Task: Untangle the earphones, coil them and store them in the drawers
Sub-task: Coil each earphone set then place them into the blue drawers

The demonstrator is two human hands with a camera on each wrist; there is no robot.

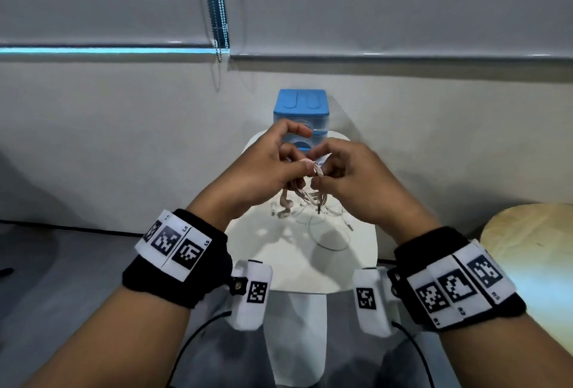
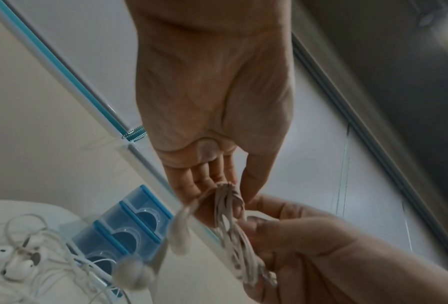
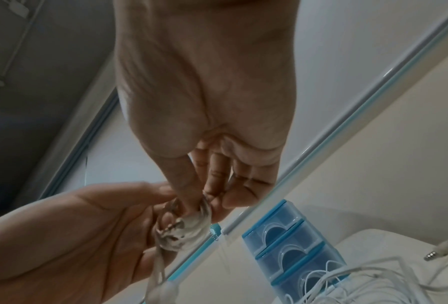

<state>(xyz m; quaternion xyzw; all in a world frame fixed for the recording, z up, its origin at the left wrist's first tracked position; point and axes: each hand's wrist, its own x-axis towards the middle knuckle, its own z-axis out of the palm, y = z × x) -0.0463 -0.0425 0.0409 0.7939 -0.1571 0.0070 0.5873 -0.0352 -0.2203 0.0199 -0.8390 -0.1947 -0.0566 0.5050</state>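
The pinkish-white wired earphones (image 1: 313,170), wound into a small coil of cable, sit between my two hands above the small white table (image 1: 273,266). On the left I see my left hand (image 1: 263,167) pinching the coil with thumb and fingertips, its earbuds (image 2: 180,234) dangling below. My right hand (image 1: 350,176) pinches the same coil from the other side. More white earphones (image 2: 23,259) lie tangled on the table, in front of the blue translucent plastic drawer unit (image 1: 300,117) at the far edge
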